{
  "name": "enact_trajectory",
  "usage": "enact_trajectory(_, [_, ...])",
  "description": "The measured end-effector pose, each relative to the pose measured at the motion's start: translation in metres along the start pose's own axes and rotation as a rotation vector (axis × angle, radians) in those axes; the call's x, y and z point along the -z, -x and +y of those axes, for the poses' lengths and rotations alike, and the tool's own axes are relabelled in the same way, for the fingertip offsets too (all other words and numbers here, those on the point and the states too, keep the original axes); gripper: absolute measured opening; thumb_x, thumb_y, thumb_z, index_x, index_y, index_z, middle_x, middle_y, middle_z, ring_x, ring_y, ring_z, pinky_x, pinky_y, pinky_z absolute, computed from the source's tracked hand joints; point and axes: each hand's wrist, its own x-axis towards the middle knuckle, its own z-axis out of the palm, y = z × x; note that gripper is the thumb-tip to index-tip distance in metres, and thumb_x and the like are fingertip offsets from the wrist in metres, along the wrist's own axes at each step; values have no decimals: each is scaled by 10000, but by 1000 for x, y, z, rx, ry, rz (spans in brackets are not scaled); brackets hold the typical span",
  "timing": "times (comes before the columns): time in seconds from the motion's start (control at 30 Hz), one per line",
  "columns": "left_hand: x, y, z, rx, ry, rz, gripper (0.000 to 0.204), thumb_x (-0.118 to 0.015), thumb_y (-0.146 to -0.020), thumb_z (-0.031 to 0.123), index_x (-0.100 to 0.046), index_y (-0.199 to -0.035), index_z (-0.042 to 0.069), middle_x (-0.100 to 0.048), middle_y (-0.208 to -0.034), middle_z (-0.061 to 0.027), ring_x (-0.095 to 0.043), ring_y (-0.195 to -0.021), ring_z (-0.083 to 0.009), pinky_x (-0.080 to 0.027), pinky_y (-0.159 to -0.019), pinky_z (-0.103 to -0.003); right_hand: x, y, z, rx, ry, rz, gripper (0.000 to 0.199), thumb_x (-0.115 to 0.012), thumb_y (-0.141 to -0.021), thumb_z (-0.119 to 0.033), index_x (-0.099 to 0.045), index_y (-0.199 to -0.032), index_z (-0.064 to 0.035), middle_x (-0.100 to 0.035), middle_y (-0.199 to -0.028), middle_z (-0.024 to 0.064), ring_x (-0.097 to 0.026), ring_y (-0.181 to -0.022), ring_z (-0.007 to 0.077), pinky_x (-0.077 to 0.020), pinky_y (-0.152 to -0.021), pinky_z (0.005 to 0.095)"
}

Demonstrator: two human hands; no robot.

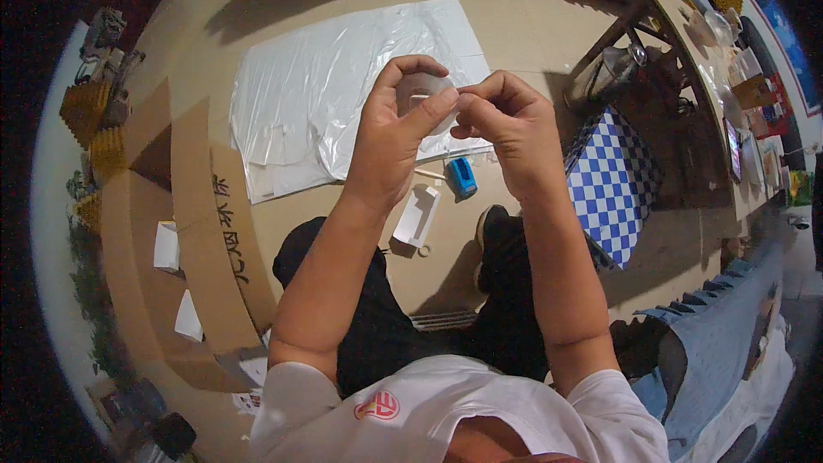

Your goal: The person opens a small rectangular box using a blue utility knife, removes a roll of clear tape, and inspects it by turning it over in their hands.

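In front of me, my left hand (pixel 403 124) curls its thumb and fingers around a translucent round thing (pixel 417 86) that looks like a roll of clear tape. My right hand (pixel 507 120) has its thumb and forefinger pressed together at the roll's right edge; the fingers hide what exactly they pinch there. Below the hands on the floor lie a small blue plastic holder (pixel 461 177) with an opening, an open white box (pixel 417 216), a thin pale stick (pixel 429 174) and a small ring (pixel 424 251).
A white board wrapped in plastic film (pixel 296 94) lies beyond my hands. An open cardboard box (pixel 201 231) stands at the left, with white pieces inside. To the right are a blue-and-white checkered box (pixel 610 189), a metal pot (pixel 610 73) and a cluttered table (pixel 686 43).
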Motion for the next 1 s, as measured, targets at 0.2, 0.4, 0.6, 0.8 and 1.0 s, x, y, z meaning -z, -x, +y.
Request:
enact_trajectory(0.2, [2, 0, -1, 160, 381, 10, 278, -603, -917, 118, -494, -1169, 81, -566, -1052, -50, -573, -958, -132, -481, -833, -278, -6, -2, 1, -22, -102, 28, 129, -651, -863, -89, -607, -889, 29, -642, -848, 89, -636, -707, 141, -564, -654, 271])
enact_trajectory(0.4, [6, -2, -2, 229, 515, 4, 255, -554, -960, 228, -488, -1163, 88, -569, -1039, -48, -593, -922, -142, -505, -774, -291, -8, -2, 1, -44, -132, 1, 142, -649, -855, -79, -608, -944, 25, -642, -898, 90, -627, -774, 141, -548, -692, 269])
enact_trajectory(0.6, [16, -2, -9, 237, 553, 52, 291, -536, -965, 295, -556, -1172, 92, -616, -1039, -42, -626, -916, -159, -551, -770, -314, -16, -2, 4, 50, -10, -67, 224, -646, -858, -79, -577, -1041, 29, -639, -953, 99, -627, -847, 146, -526, -718, 256])
enact_trajectory(0.8, [4, -2, -6, 232, 415, 9, 371, -495, -952, 252, -471, -1265, 55, -579, -1065, -55, -583, -865, -159, -480, -766, -313, -13, -3, 4, -1, -35, 42, 261, -626, -878, -99, -568, -1098, 27, -621, -909, 91, -629, -734, 137, -535, -652, 249])
enact_trajectory(1.0, [5, 5, -6, 291, 275, -47, 578, -525, -900, 225, -350, -1411, 19, -582, -1071, -70, -559, -869, -149, -427, -798, -293, -11, -2, -1, -65, -172, 52, 338, -586, -907, -119, -557, -1218, 8, -589, -821, 53, -609, -657, 105, -525, -585, 208])
